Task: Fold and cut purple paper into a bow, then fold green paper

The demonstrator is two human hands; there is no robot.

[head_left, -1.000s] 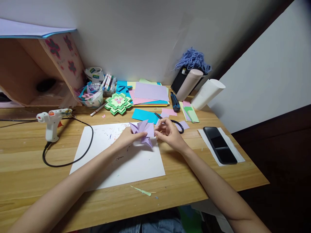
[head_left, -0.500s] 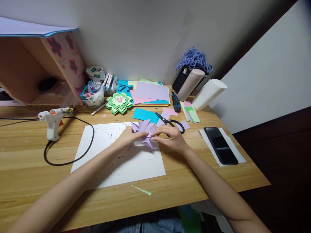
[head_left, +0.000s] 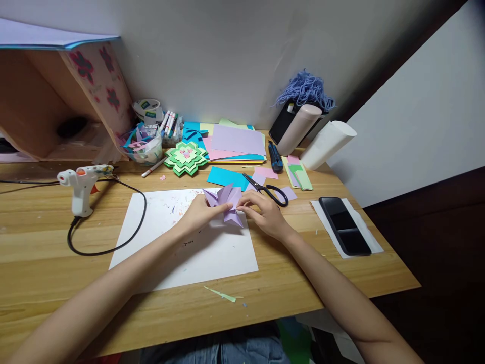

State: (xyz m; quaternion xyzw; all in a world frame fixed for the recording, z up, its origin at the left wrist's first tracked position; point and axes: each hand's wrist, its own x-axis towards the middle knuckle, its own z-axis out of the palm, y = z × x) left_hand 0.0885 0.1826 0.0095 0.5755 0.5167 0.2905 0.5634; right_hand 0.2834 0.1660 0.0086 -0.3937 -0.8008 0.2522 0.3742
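A folded purple paper flower (head_left: 229,195) with pointed petals is held above the white sheet (head_left: 162,268). My left hand (head_left: 202,211) grips it from the left, thumb lying across its front and fingers behind. At its right side, my right hand (head_left: 263,212) has thumb and fingertips pinched at the edge of a petal; the exact contact is partly hidden by the fingers. Black-handled scissors (head_left: 267,189) lie just beyond my right hand, on small purple and pink paper pieces. A blue paper piece (head_left: 227,177) rests behind the flower.
At left a white glue gun (head_left: 81,189) stands with its black cable looping over the sheet's edge. Behind are a layered green paper flower (head_left: 185,158), stacked coloured paper (head_left: 238,139), a scrap tub (head_left: 146,149) and a blue cutter (head_left: 275,156). A phone (head_left: 344,225) lies at right.
The purple flower has tilted slightly, its lower petal swinging up and to the right. My right hand's fingers have shifted a little along its edge; my left hand keeps its hold.
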